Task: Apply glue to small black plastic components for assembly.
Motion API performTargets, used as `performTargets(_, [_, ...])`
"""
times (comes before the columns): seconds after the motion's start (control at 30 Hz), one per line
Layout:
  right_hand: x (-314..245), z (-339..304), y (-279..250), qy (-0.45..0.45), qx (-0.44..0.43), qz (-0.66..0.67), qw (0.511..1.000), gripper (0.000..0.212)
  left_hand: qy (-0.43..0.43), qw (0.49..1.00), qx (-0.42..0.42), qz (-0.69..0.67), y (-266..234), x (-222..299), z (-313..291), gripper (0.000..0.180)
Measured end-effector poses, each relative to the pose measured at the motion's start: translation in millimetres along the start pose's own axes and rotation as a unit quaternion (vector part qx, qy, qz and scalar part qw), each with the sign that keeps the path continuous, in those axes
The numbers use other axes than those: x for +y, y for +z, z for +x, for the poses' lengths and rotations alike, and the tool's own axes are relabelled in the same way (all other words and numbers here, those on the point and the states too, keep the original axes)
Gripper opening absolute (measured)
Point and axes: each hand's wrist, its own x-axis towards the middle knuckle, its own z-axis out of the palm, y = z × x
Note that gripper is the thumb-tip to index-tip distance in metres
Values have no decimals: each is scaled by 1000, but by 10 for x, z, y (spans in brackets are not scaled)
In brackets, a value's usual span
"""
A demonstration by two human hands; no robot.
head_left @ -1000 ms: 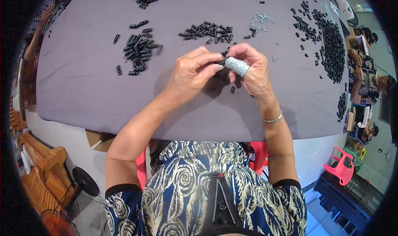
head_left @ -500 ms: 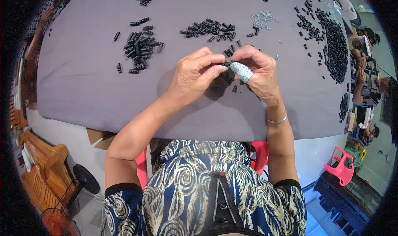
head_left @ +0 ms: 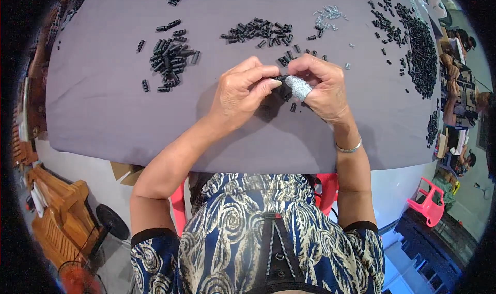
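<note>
Above the grey cloth, my left hand point(head_left: 240, 90) pinches one end of a small black plastic part point(head_left: 282, 77) between thumb and forefinger. My right hand point(head_left: 325, 87) closes on its other end, and its fingertips hide much of the part. A speckled grey cover point(head_left: 298, 87) wraps the right thumb, and a silver bangle circles that wrist. Loose black pieces point(head_left: 293, 107) lie under and just beyond my hands. Farther off sits a heap of short black cylinders point(head_left: 261, 32), with another heap of them point(head_left: 168, 62) to the left.
Small clear pieces point(head_left: 329, 18) are scattered at the far right of centre. A large spread of tiny black parts point(head_left: 421, 56) runs along the table's right side. A pink chair point(head_left: 428, 201) stands beyond the right edge, wooden furniture point(head_left: 62, 206) at the left. Other people sit around.
Both hands keep their pinch on the black part at nearly the same place. The right hand has turned slightly, and the whole view has shifted a little.
</note>
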Motion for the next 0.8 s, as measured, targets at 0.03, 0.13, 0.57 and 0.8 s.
performTargets(0.03, [4, -4, 1, 30, -2, 32, 999, 15, -1, 1000, -2, -1, 7, 7, 1, 17])
performTargets(0.13, [-47, 16, -4, 117, -14, 77, 990, 11, 12, 1000, 9, 25, 14, 32, 3, 17])
performTargets(0.57, [-91, 162, -1, 279, -76, 120, 950, 5, 153, 963, 45, 215, 49, -23, -18, 26])
performTargets(0.8, [-65, 286, -59, 274, -104, 164, 942, 8, 99, 982, 62, 148, -15, -3, 68, 21])
